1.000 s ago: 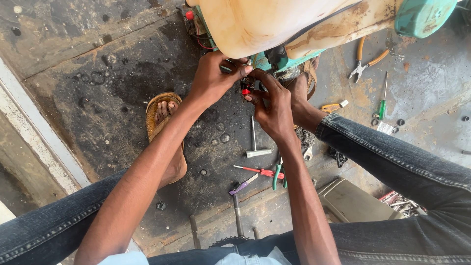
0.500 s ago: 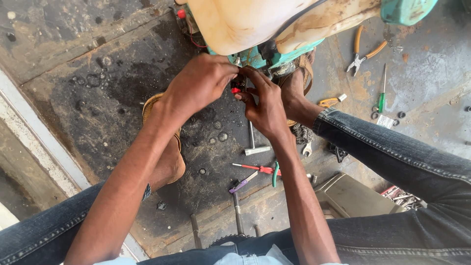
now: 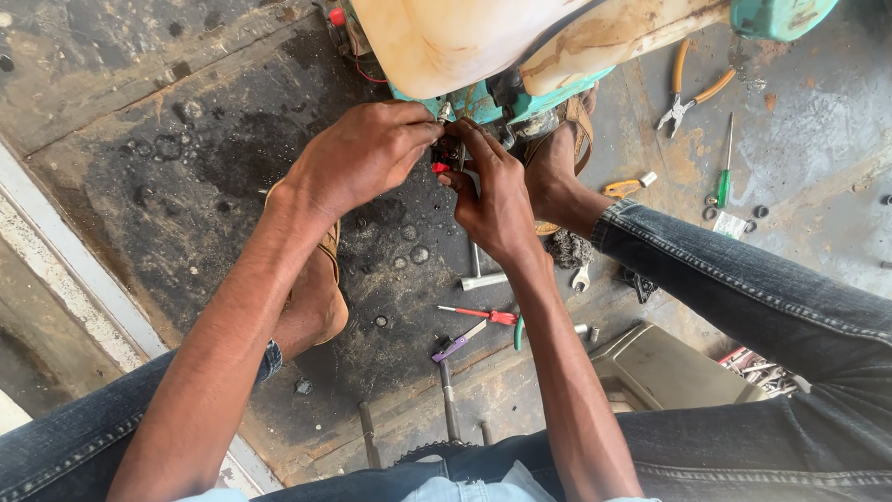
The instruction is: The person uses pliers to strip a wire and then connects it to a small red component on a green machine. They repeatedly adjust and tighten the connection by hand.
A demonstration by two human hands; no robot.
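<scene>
- The left hand [image 3: 358, 158] and right hand [image 3: 497, 200] meet at one spot under the cream fuel tank [image 3: 446, 37] of the teal engine [image 3: 483, 98]; a small red-tipped part [image 3: 439, 168] sits just between their fingertips, directly ahead of both, touching or nearly touching each.
- The left hand's fingers are curled narrow, pinched in on the fitting beside the red tip; the right hand's fingers are bent close together and seem to grip the same small part from the other side; what exactly each holds is hidden by the knuckles.
- The part is too small to judge its long axis; it appears to point out from the engine towards the person; both hands are equally near it.
- On the oily floor [image 3: 186, 186] below the wrists lie a steel T-handled socket wrench [image 3: 478, 274], a red-handled screwdriver [image 3: 478, 314] and a purple-handled tool [image 3: 455, 342]; orange-handled pliers [image 3: 688, 88] and a green screwdriver [image 3: 725, 177] lie well apart to the right.
- Against the earlier frames, both hands keep to the same spot on the engine; the left hand's fingers have closed in nearer the right's; the floor tools have not moved.
</scene>
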